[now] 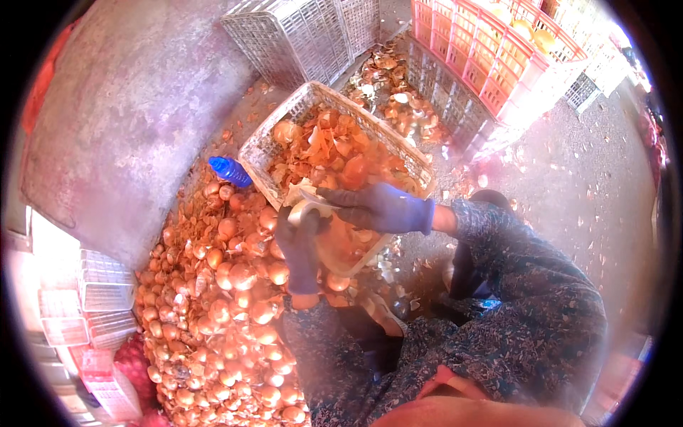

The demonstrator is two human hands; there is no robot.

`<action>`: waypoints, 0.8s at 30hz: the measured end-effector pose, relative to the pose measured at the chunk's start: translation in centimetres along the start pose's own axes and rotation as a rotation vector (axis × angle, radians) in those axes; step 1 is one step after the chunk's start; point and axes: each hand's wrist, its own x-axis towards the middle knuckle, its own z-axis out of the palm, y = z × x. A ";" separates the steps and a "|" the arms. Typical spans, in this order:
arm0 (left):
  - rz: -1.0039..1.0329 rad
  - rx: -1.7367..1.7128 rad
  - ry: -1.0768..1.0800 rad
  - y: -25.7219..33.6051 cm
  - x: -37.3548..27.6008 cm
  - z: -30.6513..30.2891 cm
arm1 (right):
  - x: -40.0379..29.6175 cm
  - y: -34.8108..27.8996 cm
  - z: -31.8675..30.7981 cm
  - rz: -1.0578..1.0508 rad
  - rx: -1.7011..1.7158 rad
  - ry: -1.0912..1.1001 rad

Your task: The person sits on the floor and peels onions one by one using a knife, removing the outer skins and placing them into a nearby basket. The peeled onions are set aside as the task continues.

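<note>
A pale, partly peeled onion (303, 211) is gripped in my left hand (300, 243), which wears a dark glove with a purple cuff. In the same kind of glove, my right hand (381, 208) comes in from the right, closed around a small knife (315, 199). The knife's blade lies against or just over the top of the onion; the handle is hidden by my fingers. Both hands are above the near side of a dirty plastic crate (260, 127). Brown onion skins (320, 140) and some onions fill much of this crate.
Loose unpeeled onions (229, 325) form a large heap at left. A blue bottle (230, 171) lies beside the crate. Grey crates (299, 45) and a pink crate (480, 58) holding onions stand beyond. Peel scraps (413, 115) litter the floor. More crates (106, 280) sit far left.
</note>
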 end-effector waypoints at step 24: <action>-0.092 -0.171 -0.131 1.1 -0.3 -0.4 | 0.2 -2.3 -1.8 0.132 0.082 -0.294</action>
